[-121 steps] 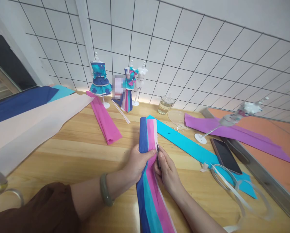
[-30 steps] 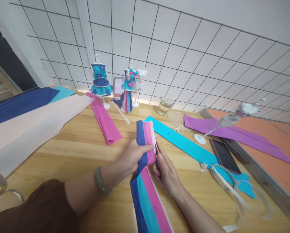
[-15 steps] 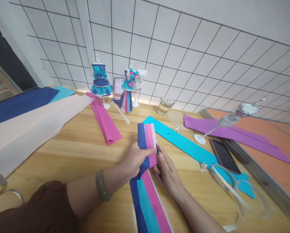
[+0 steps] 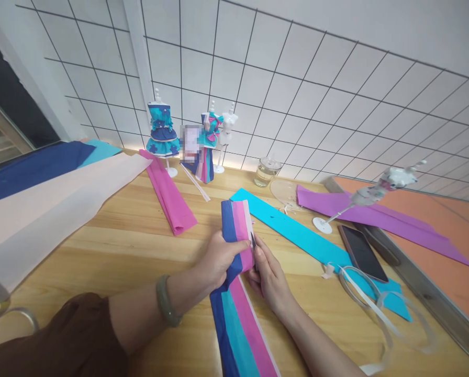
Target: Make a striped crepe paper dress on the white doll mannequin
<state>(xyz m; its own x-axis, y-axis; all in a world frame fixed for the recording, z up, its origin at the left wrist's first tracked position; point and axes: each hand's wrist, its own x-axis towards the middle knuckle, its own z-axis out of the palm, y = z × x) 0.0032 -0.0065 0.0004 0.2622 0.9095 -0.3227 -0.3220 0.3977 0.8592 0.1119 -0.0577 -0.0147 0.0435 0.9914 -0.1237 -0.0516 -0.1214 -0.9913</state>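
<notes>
My left hand (image 4: 215, 257) is closed on a striped crepe-paper strip (image 4: 242, 324) in navy, teal, pink and pale bands. Its upper part is folded over and stands up from the fist, while the lower length runs down toward me on the table. The thumb lies across the pink band. Against the pale right edge of the fold, my right hand (image 4: 271, 277) is closed on scissors (image 4: 253, 241). Only a dark blade and part of the grip show; the fingers hide the handles. A flat bright-blue paper strip (image 4: 289, 228) lies just beyond my right hand.
Small dress forms, one in a blue ruffled dress (image 4: 163, 128), stand at the tiled wall near a glass of liquid (image 4: 266, 172). Pink paper (image 4: 171, 201) and pale sheets (image 4: 62, 209) lie left. At right are a phone (image 4: 363, 254), white ribbon (image 4: 376, 309), purple paper (image 4: 395, 222) and a leaning bare form (image 4: 376, 191).
</notes>
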